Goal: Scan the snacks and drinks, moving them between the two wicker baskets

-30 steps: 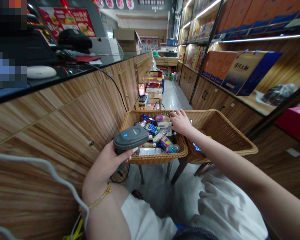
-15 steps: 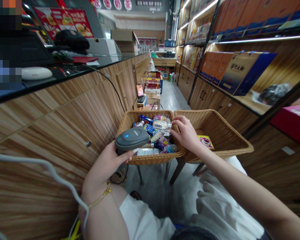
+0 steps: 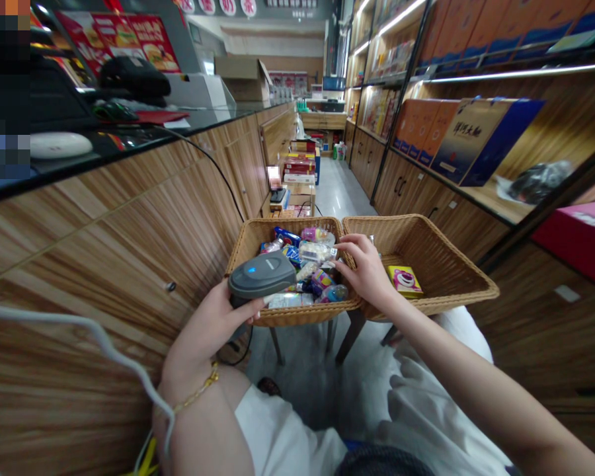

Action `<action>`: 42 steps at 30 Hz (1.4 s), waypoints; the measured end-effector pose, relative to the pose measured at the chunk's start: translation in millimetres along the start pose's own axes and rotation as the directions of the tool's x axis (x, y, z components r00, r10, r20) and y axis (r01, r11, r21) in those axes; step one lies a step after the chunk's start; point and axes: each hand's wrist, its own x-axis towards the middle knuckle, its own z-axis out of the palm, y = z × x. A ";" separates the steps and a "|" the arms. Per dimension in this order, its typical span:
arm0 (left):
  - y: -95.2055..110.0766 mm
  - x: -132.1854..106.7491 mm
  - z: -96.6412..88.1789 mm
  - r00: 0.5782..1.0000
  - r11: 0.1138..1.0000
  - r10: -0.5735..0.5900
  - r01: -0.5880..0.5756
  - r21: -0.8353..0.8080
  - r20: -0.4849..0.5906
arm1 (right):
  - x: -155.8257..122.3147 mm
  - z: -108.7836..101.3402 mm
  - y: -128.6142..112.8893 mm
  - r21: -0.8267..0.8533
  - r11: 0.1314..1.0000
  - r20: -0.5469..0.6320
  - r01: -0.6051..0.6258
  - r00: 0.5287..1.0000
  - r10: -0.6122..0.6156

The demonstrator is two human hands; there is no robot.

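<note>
My left hand point(image 3: 213, 324) is wrapped round the handle of a grey barcode scanner point(image 3: 262, 277), held just in front of the left wicker basket point(image 3: 297, 316). That basket is full of several small colourful packets point(image 3: 305, 264). My right hand point(image 3: 364, 270) hovers over the basket's right rim with its fingers curled down among the packets; I cannot make out whether they grip one. The right wicker basket point(image 3: 456, 291) holds a yellow box with a pink bear picture point(image 3: 404, 278).
A long wooden counter point(image 3: 129, 218) with a dark glass top runs along the left. Shelves with orange and blue gift boxes point(image 3: 476, 139) line the right. Stacked red boxes point(image 3: 297, 168) stand in the aisle beyond the baskets. A white cable point(image 3: 104, 344) hangs at lower left.
My right hand has pulled back from the far side of the left basket toward its right rim. The yellow bear box in the right basket has come into sight. The scanner hand stays put.
</note>
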 end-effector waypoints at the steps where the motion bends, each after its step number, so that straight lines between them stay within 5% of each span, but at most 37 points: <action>1: -0.2 0.0 0.0 1.000 1.000 -0.001 0.001 -0.002 0.003 | -0.3 0.4 0.7 -0.002 1.000 -0.003 -0.003 1.000 0.003; 18: -1.4 -1.5 -2.1 0.998 0.999 0.046 -0.047 -0.007 -0.046 | -0.8 -2.1 -1.4 0.002 1.000 -0.033 -0.004 0.999 0.004; 30: 0.9 -2.9 -5.1 0.999 1.000 -0.007 0.007 -0.016 -0.043 | 6.5 -40.5 35.7 -0.277 0.944 -0.384 -0.178 0.921 0.061; 33: 0.0 -2.8 -5.0 0.999 1.000 -0.001 -0.001 -0.031 -0.044 | 9.6 -41.7 39.1 -0.320 0.936 -0.301 -0.149 0.952 0.048; 37: -3.6 -2.4 -5.7 0.997 0.999 0.042 -0.043 -0.027 -0.057 | 19.1 -29.1 31.5 -0.303 0.953 -0.044 0.000 0.999 -0.014; 42: -5.1 -3.3 -7.7 0.999 0.999 0.031 -0.032 -0.021 -0.043 | 36.8 -1.5 14.0 -0.308 0.934 0.349 0.181 0.935 -0.066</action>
